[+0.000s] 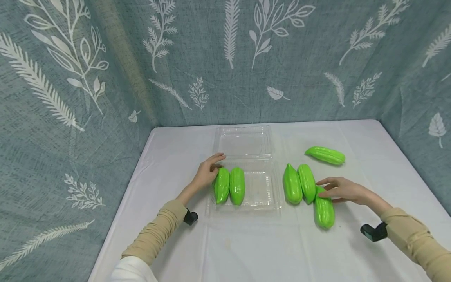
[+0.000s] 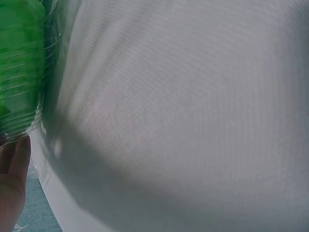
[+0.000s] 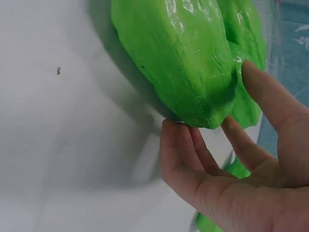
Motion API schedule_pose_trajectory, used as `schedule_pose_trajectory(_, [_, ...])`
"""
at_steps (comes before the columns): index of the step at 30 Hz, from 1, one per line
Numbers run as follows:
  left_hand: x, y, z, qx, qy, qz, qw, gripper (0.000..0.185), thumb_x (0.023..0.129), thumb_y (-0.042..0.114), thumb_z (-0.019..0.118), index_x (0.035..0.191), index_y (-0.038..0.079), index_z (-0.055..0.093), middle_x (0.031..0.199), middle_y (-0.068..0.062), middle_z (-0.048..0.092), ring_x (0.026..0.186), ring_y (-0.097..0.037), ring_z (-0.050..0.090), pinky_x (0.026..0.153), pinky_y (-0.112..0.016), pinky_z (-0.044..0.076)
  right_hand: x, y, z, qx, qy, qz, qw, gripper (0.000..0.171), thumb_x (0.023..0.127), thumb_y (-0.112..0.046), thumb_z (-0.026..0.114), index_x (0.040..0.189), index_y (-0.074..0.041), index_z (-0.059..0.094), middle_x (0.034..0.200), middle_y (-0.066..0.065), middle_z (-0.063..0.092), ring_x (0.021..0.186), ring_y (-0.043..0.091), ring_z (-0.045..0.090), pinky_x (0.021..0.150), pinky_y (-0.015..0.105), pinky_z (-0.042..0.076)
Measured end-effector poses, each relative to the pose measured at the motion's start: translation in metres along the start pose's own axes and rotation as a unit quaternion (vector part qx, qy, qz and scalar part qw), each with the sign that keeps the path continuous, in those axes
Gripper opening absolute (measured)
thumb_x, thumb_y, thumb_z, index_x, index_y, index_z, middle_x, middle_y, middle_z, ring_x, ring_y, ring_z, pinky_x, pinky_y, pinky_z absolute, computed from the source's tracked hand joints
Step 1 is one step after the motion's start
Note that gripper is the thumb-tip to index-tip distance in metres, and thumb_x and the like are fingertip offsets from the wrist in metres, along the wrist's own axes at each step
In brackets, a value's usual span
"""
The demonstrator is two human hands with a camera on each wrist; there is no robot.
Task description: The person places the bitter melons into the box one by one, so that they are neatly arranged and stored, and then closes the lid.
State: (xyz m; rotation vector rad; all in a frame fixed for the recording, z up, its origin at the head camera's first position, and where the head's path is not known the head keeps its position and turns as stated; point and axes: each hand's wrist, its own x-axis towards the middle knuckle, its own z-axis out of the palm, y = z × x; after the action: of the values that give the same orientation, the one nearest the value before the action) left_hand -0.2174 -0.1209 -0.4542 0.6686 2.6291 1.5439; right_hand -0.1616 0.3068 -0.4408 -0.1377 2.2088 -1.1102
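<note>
In the head view my left hand [image 1: 206, 172] rests at the upper left corner of a clear plastic clamshell box [image 1: 258, 184]. In the left wrist view its straight fingers [image 2: 20, 157] touch the outside of the box wall. Two glossy green ridged gourds, a left one [image 1: 222, 186] and a right one [image 1: 237, 186], lie side by side in the box's left half. My right hand [image 1: 347, 190] pinches the upper end of another green gourd [image 1: 324, 211] on the table. Thumb and fingertips lie on opposite sides of that end in the right wrist view.
The box lid [image 1: 243, 141] lies folded back behind the base. Two more gourds, one [image 1: 292, 184] and another [image 1: 307, 182], touch each other right of the box. A further gourd [image 1: 325, 155] lies behind. Patterned cloth [image 1: 260, 90] hangs beyond the white table [image 1: 246, 246].
</note>
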Motion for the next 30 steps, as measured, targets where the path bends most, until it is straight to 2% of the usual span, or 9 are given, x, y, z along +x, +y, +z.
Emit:
schedule_pose_trajectory(6, [0.007,-0.030,0.005,0.008,0.008,0.008,0.9999,0.049,0.079,-0.021,0.039,0.124,-0.005,0.049,0.137,-0.023,0.036,0.101,-0.039,0.056,0.087,-0.038,0.050,0.000,0.003,0.002,0.001,0.003,-0.006,1.000,0.067,0.083,-0.031,0.062,0.131,0.007,0.036,0.126,0.036,0.036,0.109,0.037,0.050,0.084,0.038,0.052])
schedule_pose_trajectory(11, [0.009,-0.034,0.006,0.016,0.009,0.002,0.9998,0.050,0.079,-0.019,0.040,0.125,-0.002,0.049,0.138,-0.020,0.036,0.102,-0.035,0.058,0.087,-0.035,0.051,0.001,0.006,0.001,0.001,0.007,-0.008,1.000,0.066,0.083,-0.031,0.061,0.131,0.007,0.036,0.126,0.035,0.037,0.108,0.035,0.052,0.084,0.038,0.052])
schedule_pose_trajectory(16, [0.007,-0.025,0.005,0.009,0.009,0.002,0.9999,0.049,0.079,-0.020,0.039,0.124,-0.005,0.049,0.137,-0.023,0.036,0.100,-0.038,0.057,0.086,-0.043,0.050,0.002,0.009,0.000,0.012,0.003,-0.010,1.000,0.066,0.084,-0.031,0.061,0.132,0.007,0.035,0.127,0.035,0.036,0.109,0.034,0.050,0.085,0.038,0.052])
schedule_pose_trajectory(23, [0.000,0.005,-0.001,0.007,0.000,0.000,1.0000,0.046,0.078,-0.022,0.038,0.122,-0.012,0.047,0.135,-0.028,0.035,0.100,-0.043,0.055,0.087,-0.046,0.049,0.001,0.009,0.000,0.017,0.003,-0.009,1.000,0.065,0.084,-0.030,0.061,0.133,0.005,0.035,0.128,0.034,0.035,0.110,0.034,0.049,0.085,0.039,0.051])
schedule_pose_trajectory(30, [-0.001,0.009,-0.001,0.002,-0.001,-0.001,1.0000,0.046,0.079,-0.021,0.038,0.123,-0.012,0.046,0.135,-0.028,0.034,0.100,-0.044,0.055,0.087,-0.048,0.048,0.000,0.010,0.000,0.018,0.007,-0.012,1.000,0.065,0.084,-0.030,0.061,0.133,0.005,0.036,0.128,0.035,0.035,0.111,0.035,0.049,0.085,0.039,0.051])
